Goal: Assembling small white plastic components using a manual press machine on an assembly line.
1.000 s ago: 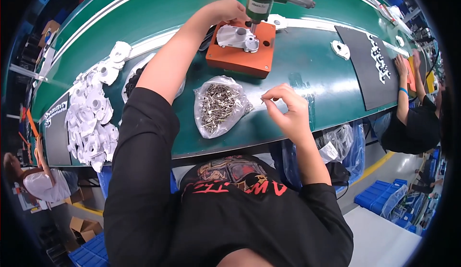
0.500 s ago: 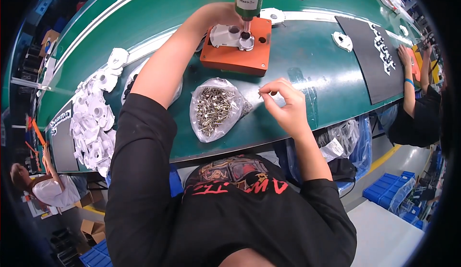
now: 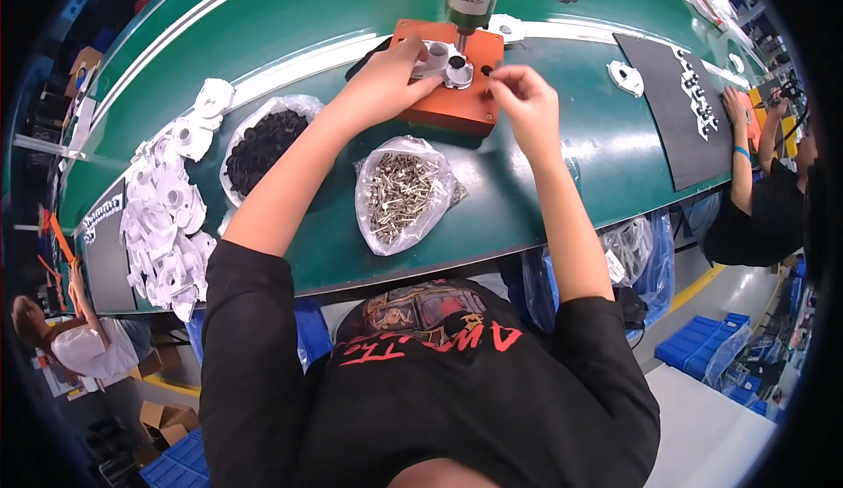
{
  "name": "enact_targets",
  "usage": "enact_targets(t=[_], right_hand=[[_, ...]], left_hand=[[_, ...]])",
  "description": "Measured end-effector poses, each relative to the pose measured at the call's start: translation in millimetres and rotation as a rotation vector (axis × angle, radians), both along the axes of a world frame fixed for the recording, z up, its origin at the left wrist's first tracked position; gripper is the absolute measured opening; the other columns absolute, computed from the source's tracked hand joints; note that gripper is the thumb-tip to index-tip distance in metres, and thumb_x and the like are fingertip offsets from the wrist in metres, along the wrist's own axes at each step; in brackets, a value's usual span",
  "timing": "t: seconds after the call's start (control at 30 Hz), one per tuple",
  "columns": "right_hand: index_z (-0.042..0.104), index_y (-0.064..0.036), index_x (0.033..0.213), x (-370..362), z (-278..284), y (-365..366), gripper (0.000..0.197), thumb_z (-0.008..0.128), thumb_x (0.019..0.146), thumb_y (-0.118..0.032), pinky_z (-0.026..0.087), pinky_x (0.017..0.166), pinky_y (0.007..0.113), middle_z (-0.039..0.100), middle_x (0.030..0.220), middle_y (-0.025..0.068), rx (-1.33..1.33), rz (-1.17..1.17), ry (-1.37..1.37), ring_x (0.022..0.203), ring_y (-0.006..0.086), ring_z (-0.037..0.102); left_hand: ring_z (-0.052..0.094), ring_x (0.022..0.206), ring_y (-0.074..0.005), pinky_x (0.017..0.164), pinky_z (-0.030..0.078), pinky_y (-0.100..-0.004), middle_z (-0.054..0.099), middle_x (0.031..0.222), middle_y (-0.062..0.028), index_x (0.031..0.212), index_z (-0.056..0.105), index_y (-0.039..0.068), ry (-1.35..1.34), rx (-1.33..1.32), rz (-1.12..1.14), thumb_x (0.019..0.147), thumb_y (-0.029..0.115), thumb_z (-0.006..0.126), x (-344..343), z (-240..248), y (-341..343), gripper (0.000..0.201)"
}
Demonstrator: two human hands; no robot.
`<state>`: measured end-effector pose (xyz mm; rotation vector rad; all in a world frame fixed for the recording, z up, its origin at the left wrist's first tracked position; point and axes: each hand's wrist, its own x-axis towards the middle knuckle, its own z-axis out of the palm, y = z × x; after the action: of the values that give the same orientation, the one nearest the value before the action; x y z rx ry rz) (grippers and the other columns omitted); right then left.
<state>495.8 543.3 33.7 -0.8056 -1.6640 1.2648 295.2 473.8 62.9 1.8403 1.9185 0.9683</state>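
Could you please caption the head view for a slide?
Left hand steadies a white part on an orange fixture; right hand pinched beside it.

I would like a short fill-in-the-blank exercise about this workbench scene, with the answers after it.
1. The left hand rests on a white part that sits on an ____ block.
2. The clear bag nearest the person holds metal ____.
3. The right hand is above the block's ____ edge.
4. The belt is ____ in colour.

Answers: orange; screws; right; green
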Motion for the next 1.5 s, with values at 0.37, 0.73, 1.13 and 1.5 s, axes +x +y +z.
enact_targets(t=[0.37,0.73,1.13,1.5], right_hand=[[0.062,0.0038,0.085,-49.4,-3.8,38.7,0.013,0.062,0.079,-0.008,0.045,0.061,0.023,0.063,0.073,0.0046,0.173,-0.053,-0.178,0.065,0.0084,0.057],[0.062,0.0035,0.079,-48.9,-10.9,39.7,0.011,0.064,0.078,-0.007,0.045,0.061,0.023,0.063,0.069,0.0041,0.227,-0.037,-0.193,0.063,0.0078,0.056],[0.069,-0.0041,0.090,-38.3,-12.3,21.4,0.020,0.057,0.075,-0.005,0.041,0.089,0.033,0.063,0.096,0.0106,0.542,-0.059,-0.286,0.100,0.0270,0.052],[0.065,0.0035,0.097,0.2,-6.3,115.8,0.029,0.046,0.089,-0.017,0.047,0.079,0.029,0.066,0.088,0.0109,0.098,-0.103,0.050,0.088,0.0168,0.060]], left_hand=[[0.042,0.121,-0.0366,0.101,0.036,-0.0406,0.047,0.127,-0.0216,0.124,0.042,-0.006,0.406,0.142,-0.093,0.074,0.047,0.068,1.8,-25.0,-16.7,0.078],[0.041,0.123,-0.0357,0.102,0.036,-0.0415,0.045,0.131,-0.0197,0.118,0.051,0.002,0.446,0.221,-0.099,0.068,0.052,0.070,-0.5,-31.0,-18.3,0.073],[0.050,0.109,-0.0329,0.100,0.036,-0.0416,0.054,0.114,-0.0162,0.117,0.052,0.002,0.405,0.329,-0.088,0.063,0.049,0.074,0.0,-36.0,-17.9,0.074],[0.051,0.105,-0.0332,0.096,0.039,-0.0413,0.054,0.109,-0.0151,0.112,0.055,0.005,0.413,0.351,-0.102,0.064,0.047,0.074,-2.3,-39.6,-15.3,0.067]])
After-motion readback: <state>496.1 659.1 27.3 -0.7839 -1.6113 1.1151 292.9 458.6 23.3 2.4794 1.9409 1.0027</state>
